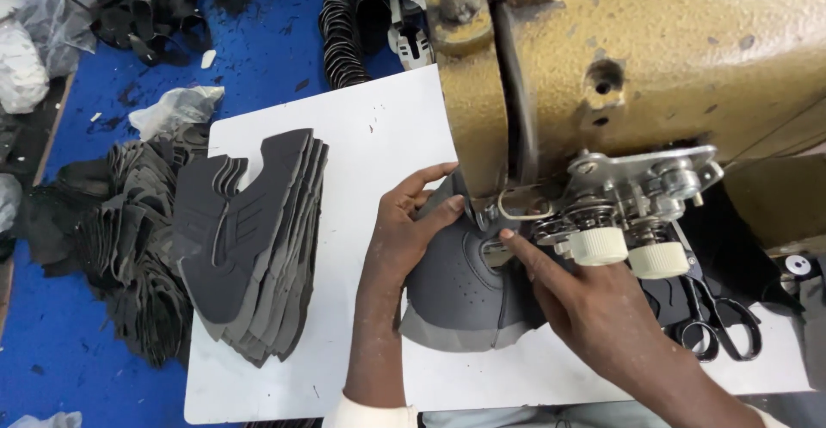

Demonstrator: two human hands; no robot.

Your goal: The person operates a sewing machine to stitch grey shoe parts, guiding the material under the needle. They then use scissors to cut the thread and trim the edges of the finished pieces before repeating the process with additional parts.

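**Feeding a grey shoe upper under the needle, both hands on it**

Starting far left: loose heap of dark cut pieces (pixel 112 247) sprawled on the blue floor (pixel 52 351), w/ crumpled plastic bags (pixel 176 108) beside it. No real container there, just piles; can't tell what's in the bags.

Next, on the white table (pixel 379 135), a neat stack of dark grey cut panels (pixel 249 247), fanned at the edges, parked just left of the hands. Prob. so the next piece is w/in easy reach.

Centre now. Left hand (pixel 404 230) lies flat on the grey shoe upper (pixel 456 299), fingers spread and pressing it down at the top edge, thumb alongside. Looks like it's steadying the piece. The upper sits on the table right at the foot of the gold sewing machine (pixel 619 58), its top tucked under the presser area.

Right hand (pixel 594 307) comes in from the right, forefinger stretched out and pushing on the upper near the needle; rest of that hand is curled, not pinching anything I can see.

Far right: white tension knobs (pixel 628 252) on the machine, and black scissors (pixel 718 325) lying below them, close to the right hand.
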